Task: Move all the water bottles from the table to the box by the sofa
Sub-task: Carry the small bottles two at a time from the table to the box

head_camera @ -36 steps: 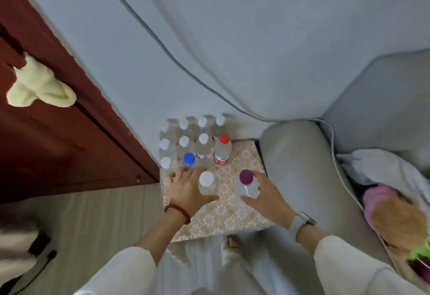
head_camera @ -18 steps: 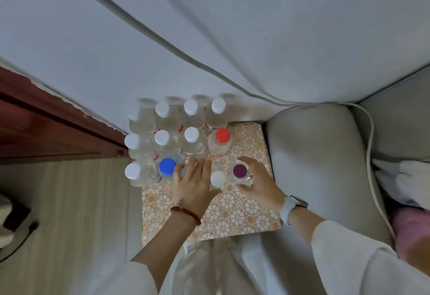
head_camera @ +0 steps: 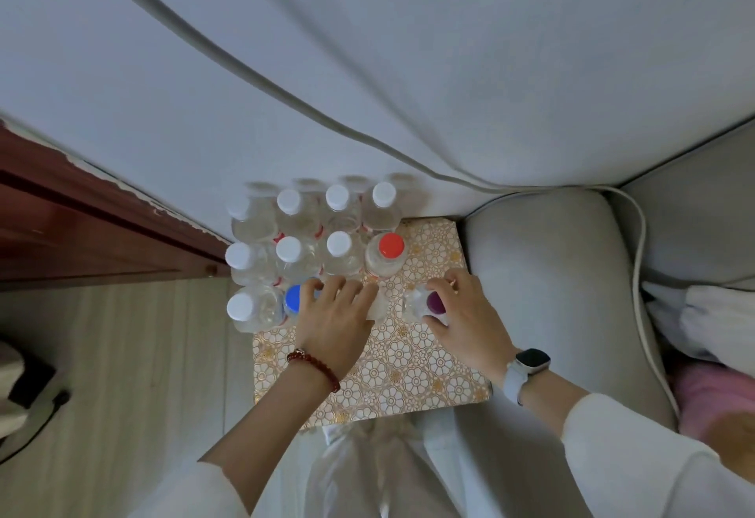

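Note:
Several clear water bottles stand in rows on the flower-patterned box top (head_camera: 408, 370), most with white caps (head_camera: 338, 242), one with a red cap (head_camera: 391, 245), one with a blue cap (head_camera: 292, 299). My left hand (head_camera: 333, 315) lies over a white-capped bottle (head_camera: 376, 307) just right of the blue-capped one; its cap is hidden under my fingers. My right hand (head_camera: 465, 313) grips the purple-capped bottle (head_camera: 434, 303), which stands on the box in front of the red-capped one.
A grey sofa armrest (head_camera: 543, 272) touches the box's right side, with a white cable (head_camera: 639, 272) running over it. A white wall is behind, a red-brown wooden panel (head_camera: 81, 227) at left, pale wood floor (head_camera: 122, 374) below. White cloth (head_camera: 719, 321) and a pink item (head_camera: 715, 391) lie at right.
Both hands have carried their bottles away from me toward the standing group. My left hand has slid over the white cap, hiding it. The view has moved in over the box.

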The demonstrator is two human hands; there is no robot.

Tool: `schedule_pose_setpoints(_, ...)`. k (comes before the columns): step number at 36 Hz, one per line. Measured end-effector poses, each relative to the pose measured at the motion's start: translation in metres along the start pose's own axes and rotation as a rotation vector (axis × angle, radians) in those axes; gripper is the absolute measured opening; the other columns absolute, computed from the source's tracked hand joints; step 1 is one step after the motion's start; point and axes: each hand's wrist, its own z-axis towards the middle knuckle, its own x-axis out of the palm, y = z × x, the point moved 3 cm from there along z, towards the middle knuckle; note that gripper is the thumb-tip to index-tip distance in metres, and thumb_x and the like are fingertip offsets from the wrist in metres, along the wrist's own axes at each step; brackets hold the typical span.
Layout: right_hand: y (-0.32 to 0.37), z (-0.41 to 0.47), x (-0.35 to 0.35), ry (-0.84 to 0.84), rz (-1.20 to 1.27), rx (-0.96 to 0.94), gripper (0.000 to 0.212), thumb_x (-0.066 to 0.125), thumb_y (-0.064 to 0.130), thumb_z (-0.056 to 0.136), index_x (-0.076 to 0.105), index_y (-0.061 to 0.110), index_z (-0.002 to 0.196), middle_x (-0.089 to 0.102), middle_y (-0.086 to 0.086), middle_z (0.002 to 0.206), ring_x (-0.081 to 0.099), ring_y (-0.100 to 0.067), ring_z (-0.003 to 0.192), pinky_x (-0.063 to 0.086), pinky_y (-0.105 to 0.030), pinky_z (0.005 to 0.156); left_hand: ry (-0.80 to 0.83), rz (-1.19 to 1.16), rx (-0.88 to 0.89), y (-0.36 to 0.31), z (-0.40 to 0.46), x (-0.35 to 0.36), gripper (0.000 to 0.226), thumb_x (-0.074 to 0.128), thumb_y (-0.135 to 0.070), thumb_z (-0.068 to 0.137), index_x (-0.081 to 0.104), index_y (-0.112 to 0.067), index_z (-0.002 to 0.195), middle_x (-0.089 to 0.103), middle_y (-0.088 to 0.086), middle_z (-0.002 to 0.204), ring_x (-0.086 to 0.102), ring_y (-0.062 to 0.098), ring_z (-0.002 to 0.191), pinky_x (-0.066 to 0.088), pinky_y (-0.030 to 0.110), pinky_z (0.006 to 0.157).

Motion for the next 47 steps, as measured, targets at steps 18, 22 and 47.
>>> schedule_pose_setpoints(18, 0.050, 0.029, 0.016, 0.002, 0.206, -0.031, 0.030, 0.061, 0.010, 0.084, 0.052, 0.003, 0.113, 0.049, -0.014, 0.115, 0.057, -0.027, 0.090, 0.049, -0.028, 0.071, 0.045, 0.012, -0.136, 0.021, -0.001, 0.001, 0.040, 0.083, -0.023, 0.052, 0.065, -0.018, 0.087, 0.065, 0.000, 0.071, 0.064, 0.020, 0.064, 0.037, 0.045, 0.098)
schedule_pose_setpoints(22, 0.050, 0.030, 0.019, -0.022, 0.235, -0.017, 0.030, 0.062, 0.007, 0.083, 0.051, 0.003, 0.111, 0.050, -0.013, 0.112, 0.056, -0.027, 0.092, 0.046, -0.025, 0.073, 0.077, 0.033, -0.178, 0.015, 0.000, 0.004, 0.039, 0.081, -0.021, 0.051, 0.065, -0.016, 0.087, 0.062, -0.001, 0.070, 0.062, 0.018, 0.063, 0.046, 0.043, 0.092)
schedule_pose_setpoints(47, 0.179, 0.012, -0.065, 0.077, 0.378, -0.225, 0.023, 0.049, 0.016, 0.092, 0.056, 0.008, 0.112, 0.062, -0.006, 0.110, 0.056, -0.019, 0.103, 0.047, -0.031, 0.091, -0.086, -0.354, -0.687, 0.078, -0.080, -0.111, 0.046, 0.053, -0.026, 0.086, 0.048, -0.014, 0.130, 0.048, 0.012, 0.134, 0.048, 0.032, 0.119, 0.042, 0.046, 0.094)
